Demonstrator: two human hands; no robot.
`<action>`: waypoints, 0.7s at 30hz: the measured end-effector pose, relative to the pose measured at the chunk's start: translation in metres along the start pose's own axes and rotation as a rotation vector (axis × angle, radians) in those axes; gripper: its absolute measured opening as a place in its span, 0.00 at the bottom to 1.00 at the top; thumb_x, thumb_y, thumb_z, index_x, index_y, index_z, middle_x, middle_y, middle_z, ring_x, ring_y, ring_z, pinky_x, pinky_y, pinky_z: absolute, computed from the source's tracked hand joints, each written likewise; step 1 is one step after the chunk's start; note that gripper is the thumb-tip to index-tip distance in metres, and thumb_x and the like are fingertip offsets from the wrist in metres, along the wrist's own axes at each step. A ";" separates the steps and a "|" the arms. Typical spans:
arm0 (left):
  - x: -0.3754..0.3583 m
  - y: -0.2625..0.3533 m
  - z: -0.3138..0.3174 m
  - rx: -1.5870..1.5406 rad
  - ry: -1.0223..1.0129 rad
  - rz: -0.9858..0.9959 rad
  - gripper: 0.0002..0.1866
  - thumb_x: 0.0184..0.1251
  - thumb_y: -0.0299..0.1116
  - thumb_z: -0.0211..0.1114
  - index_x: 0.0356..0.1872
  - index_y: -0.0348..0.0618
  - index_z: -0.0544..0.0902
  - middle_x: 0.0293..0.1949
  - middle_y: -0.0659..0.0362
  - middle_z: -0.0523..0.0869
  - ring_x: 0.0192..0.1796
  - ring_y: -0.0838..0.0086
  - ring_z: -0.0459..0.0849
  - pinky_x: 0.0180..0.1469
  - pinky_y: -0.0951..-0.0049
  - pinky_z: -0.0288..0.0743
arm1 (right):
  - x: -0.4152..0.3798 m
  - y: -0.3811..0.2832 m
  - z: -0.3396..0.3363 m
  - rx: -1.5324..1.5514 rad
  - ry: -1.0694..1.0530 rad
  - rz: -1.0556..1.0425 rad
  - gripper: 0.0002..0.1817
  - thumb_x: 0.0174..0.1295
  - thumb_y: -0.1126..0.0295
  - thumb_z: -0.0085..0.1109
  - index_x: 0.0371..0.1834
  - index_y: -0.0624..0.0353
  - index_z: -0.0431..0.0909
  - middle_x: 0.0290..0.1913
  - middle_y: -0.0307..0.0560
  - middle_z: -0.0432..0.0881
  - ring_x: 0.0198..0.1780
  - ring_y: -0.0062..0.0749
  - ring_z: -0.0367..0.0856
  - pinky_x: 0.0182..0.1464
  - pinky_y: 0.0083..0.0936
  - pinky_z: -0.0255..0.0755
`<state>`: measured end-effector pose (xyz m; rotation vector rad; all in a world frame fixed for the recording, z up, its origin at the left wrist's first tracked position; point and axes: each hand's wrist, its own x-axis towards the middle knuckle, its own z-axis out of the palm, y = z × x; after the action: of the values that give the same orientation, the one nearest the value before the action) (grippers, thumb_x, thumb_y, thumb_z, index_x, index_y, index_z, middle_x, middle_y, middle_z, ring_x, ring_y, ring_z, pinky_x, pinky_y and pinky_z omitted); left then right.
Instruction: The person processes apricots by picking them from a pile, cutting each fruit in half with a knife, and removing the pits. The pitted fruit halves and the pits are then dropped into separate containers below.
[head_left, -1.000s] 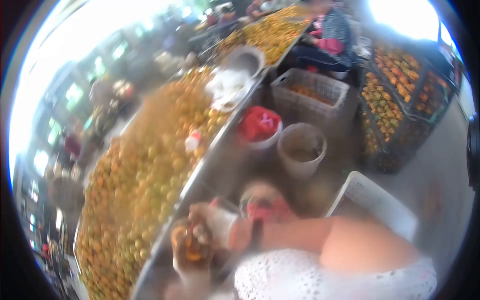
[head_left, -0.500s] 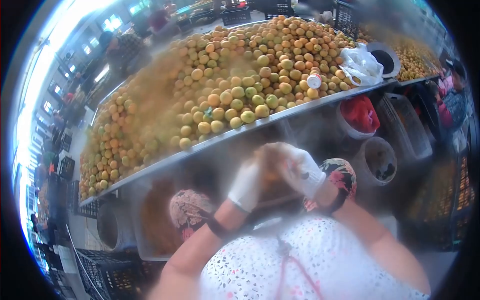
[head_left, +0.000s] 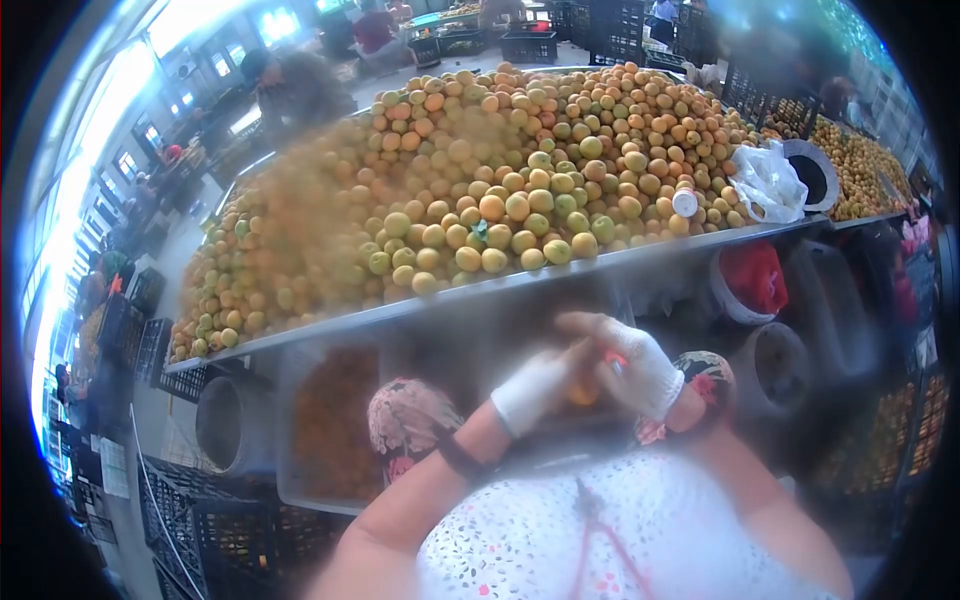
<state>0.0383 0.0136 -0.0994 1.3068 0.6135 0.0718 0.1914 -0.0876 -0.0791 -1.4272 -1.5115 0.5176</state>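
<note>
My left hand [head_left: 545, 386], in a white glove with bare fingertips, is closed, its fingers meeting those of my right hand [head_left: 638, 372] above my lap. My right hand wears a similar glove and is curled, with a small red and blue object [head_left: 615, 361] showing at its fingers. Blur hides what lies between the fingertips; I cannot tell what they grip. An orange patch [head_left: 583, 391], coloured like the fruit, shows just below them. In front of my hands, a long metal-edged table [head_left: 390, 312] carries a heap of yellow-orange apricots [head_left: 518, 207].
A white plastic bag [head_left: 770, 184], a grey ring-shaped object [head_left: 822, 172] and a white-lidded container [head_left: 685, 203] sit at the heap's right. Below the table stand a bucket with red cloth [head_left: 752, 280], another bucket [head_left: 775, 362] and a bin of orange pieces [head_left: 335, 425]. Black crates [head_left: 235, 540] stand at lower left.
The view has shifted, so the table and heap sit lower and further right. My hands remain together; the red and blue object in my right hand shows more plainly.
</note>
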 end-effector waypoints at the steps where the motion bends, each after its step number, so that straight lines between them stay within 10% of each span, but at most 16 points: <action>1: -0.003 0.005 0.001 -0.001 0.000 0.002 0.32 0.71 0.65 0.57 0.46 0.41 0.84 0.31 0.64 0.82 0.27 0.84 0.73 0.26 0.83 0.60 | 0.000 -0.002 -0.001 0.080 -0.051 0.001 0.19 0.59 0.81 0.58 0.55 0.58 0.80 0.47 0.54 0.87 0.49 0.44 0.88 0.52 0.30 0.81; 5: -0.019 0.026 0.005 0.091 0.024 -0.097 0.28 0.73 0.59 0.58 0.44 0.41 0.85 0.29 0.65 0.81 0.26 0.85 0.72 0.26 0.83 0.61 | 0.002 0.009 -0.004 0.074 -0.171 0.097 0.14 0.60 0.77 0.62 0.50 0.58 0.81 0.41 0.54 0.87 0.44 0.47 0.88 0.47 0.32 0.81; 7: -0.023 0.027 -0.003 0.119 0.036 -0.055 0.25 0.73 0.56 0.59 0.43 0.41 0.85 0.28 0.65 0.81 0.25 0.84 0.72 0.26 0.83 0.62 | 0.003 0.009 -0.002 -0.398 0.013 0.077 0.11 0.61 0.71 0.65 0.46 0.56 0.82 0.36 0.55 0.87 0.39 0.49 0.87 0.41 0.35 0.81; 16: -0.111 -0.033 -0.195 0.669 0.729 0.308 0.14 0.69 0.38 0.62 0.38 0.36 0.86 0.32 0.61 0.84 0.32 0.80 0.79 0.33 0.78 0.73 | -0.001 0.044 -0.021 -0.658 0.095 0.281 0.19 0.62 0.52 0.68 0.47 0.53 0.82 0.38 0.54 0.87 0.39 0.51 0.86 0.44 0.38 0.80; 21: -0.179 -0.058 -0.351 1.165 1.172 -0.086 0.19 0.67 0.44 0.67 0.44 0.35 0.85 0.35 0.51 0.86 0.40 0.64 0.84 0.46 0.66 0.77 | 0.003 0.077 -0.011 0.415 0.116 0.624 0.10 0.67 0.65 0.67 0.39 0.57 0.78 0.27 0.42 0.82 0.30 0.28 0.82 0.34 0.27 0.76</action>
<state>-0.2907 0.2370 -0.1286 2.3279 1.8877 0.4862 0.2413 -0.0702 -0.1366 -1.5415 -0.7801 1.0372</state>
